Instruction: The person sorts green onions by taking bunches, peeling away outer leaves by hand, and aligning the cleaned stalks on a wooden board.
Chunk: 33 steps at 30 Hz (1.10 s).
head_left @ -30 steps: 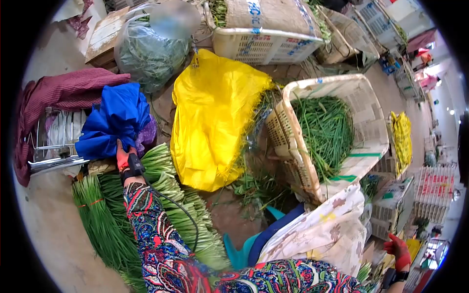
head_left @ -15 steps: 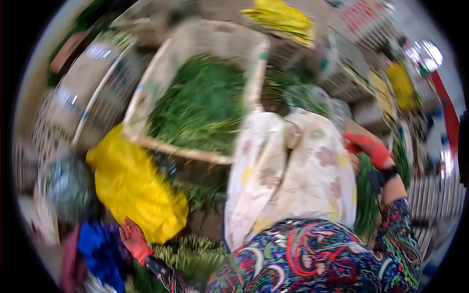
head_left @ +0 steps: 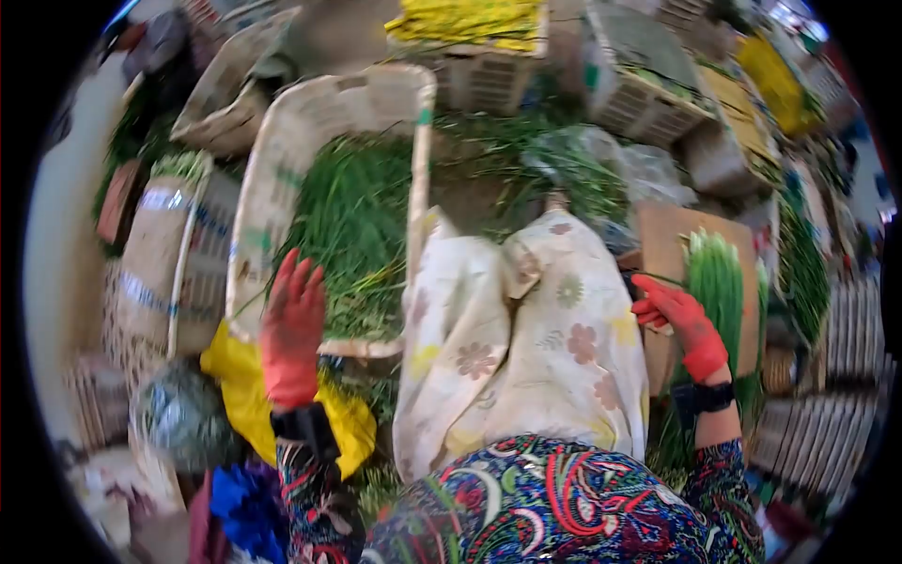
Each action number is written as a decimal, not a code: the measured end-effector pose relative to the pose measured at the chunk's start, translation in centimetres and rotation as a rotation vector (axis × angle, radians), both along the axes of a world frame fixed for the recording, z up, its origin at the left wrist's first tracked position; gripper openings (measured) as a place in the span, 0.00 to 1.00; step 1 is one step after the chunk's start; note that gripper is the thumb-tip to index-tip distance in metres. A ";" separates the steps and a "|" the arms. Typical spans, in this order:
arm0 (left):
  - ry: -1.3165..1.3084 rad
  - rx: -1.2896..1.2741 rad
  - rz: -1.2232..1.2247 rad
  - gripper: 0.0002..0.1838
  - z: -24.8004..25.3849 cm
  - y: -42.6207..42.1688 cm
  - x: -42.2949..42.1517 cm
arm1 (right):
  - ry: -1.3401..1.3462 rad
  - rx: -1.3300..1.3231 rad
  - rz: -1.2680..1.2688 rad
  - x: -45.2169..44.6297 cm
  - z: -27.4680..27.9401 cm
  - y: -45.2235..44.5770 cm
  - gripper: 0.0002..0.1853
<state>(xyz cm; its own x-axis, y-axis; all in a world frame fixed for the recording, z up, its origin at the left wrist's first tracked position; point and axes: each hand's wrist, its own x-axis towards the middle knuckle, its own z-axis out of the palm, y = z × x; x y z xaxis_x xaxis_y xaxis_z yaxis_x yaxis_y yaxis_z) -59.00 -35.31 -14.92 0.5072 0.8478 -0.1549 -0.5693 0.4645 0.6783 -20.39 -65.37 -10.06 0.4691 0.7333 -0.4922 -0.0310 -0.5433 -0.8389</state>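
Observation:
My left hand, in a red glove, is raised with its fingers apart and nothing in it. It is beside the front left corner of a white plastic crate that holds loose green stalks. Below it lies a yellow cloth. My right hand, also red-gloved, has its fingers partly spread, with no object visible in them. It is near the left edge of a brown board bearing a bundle of green stalks with pale ends. A flowered apron covers my lap between the hands.
A wrapped crate and a stuffed plastic bag are at the left, with blue cloth below them. Clear plastic bags and stray stalks lie ahead. More crates line the back, and stacked crates stand at the right.
The view has swung right, away from the blue cloth. My left hand has let go of that cloth and risen near the crate. My right hand is now near the board.

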 end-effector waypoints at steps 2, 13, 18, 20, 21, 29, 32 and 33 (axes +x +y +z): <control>0.037 -0.053 0.013 0.27 -1.1 0.2 0.4 | -0.020 -0.037 0.017 0.0 -0.6 2.6 0.21; 0.305 -0.320 0.199 0.24 -8.8 6.1 0.3 | -0.215 0.089 0.453 1.6 -9.3 24.0 0.44; 0.824 0.057 0.166 0.31 -14.3 17.2 6.7 | -0.269 0.296 0.331 1.9 -17.0 35.4 0.42; 1.166 0.235 0.130 0.38 -17.1 21.8 10.7 | -0.132 0.321 0.257 1.3 -17.2 38.4 0.41; 1.361 0.291 0.075 0.43 -18.3 24.0 12.6 | -0.065 0.330 0.216 1.0 -17.4 39.5 0.41; 2.140 0.451 -0.153 0.63 -29.6 34.8 20.8 | -0.071 0.255 0.361 1.9 -18.8 41.2 0.31; 2.245 0.468 -0.200 0.64 -31.3 36.6 19.0 | -0.189 0.188 0.468 2.2 -18.5 41.3 0.31; 2.262 0.450 -0.161 0.64 -31.7 37.4 18.0 | -0.213 0.141 0.512 2.3 -18.3 41.3 0.31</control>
